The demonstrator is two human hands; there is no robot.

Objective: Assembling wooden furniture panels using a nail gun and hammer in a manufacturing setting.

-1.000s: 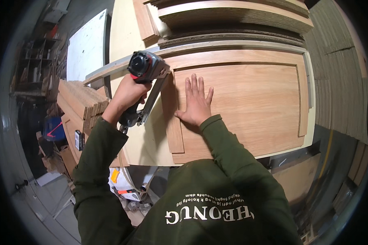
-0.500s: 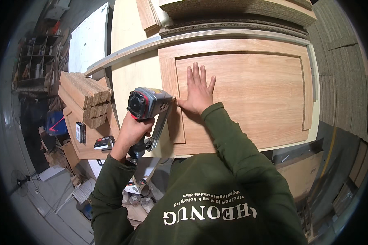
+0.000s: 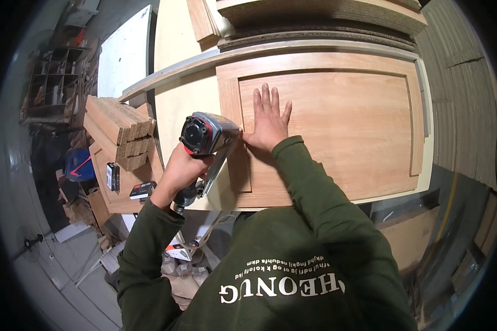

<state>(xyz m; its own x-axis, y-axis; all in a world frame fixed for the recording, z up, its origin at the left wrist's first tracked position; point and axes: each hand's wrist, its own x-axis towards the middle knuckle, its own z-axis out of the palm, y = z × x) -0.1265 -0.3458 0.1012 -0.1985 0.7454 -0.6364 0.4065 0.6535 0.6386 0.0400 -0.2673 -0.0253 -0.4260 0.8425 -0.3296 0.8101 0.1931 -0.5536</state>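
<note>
With your left hand (image 3: 183,172), you are holding the nail gun (image 3: 218,135). Your left fingers are curling around its handle, pressed in tight. The nail gun is pointing to three o'clock, and its nose is sitting at the left strip (image 3: 231,99). I cannot tell if the nose is touching the wood.

Your right hand (image 3: 268,127) is lying flat at three o'clock from the nail gun. Its fingers are pointing up to twelve o'clock and spreading a little, with the little finger leaning away. Your right thumb is reaching toward nine o'clock, close to the nose.

The big tan panel (image 3: 337,138) is lying flat under your right hand, on the pale desk (image 3: 190,102). The left strip is running along its nine o'clock side. A top strip (image 3: 315,60) is lining its twelve o'clock side, and a right strip (image 3: 417,121) is lining three o'clock. Just past the top strip, a long rail (image 3: 292,46) is running across.

At nine o'clock from the nail gun, a pile of blocks (image 3: 119,129) is resting. Two small boxes (image 3: 142,190) are lying at eight o'clock. A white board (image 3: 124,60) is sitting at ten o'clock. Past the rail, at twelve o'clock from the panel, a stack of boards (image 3: 320,19) is waiting.
</note>
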